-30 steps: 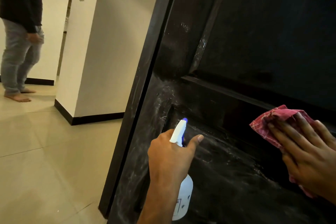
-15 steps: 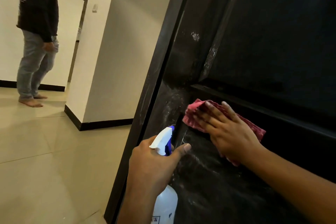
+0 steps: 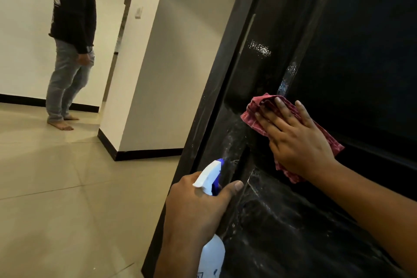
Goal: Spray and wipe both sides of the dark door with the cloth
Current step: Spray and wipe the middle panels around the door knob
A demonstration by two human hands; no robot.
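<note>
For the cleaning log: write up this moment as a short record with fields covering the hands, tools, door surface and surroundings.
door: dark, panelled, with whitish streaks on the lower panel
left hand: grips the spray bottle at its neck, nozzle towards the door
right hand: flat, fingers straight, presses the red cloth against the door
cloth position: on the moulding between the panels, above the bottle
bystander: a person stands barefoot on the tiled floor, far left, apart from the door

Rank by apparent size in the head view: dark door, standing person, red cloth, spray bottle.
1. dark door
2. standing person
3. red cloth and spray bottle: similar, both partly covered, so unranked.
</note>
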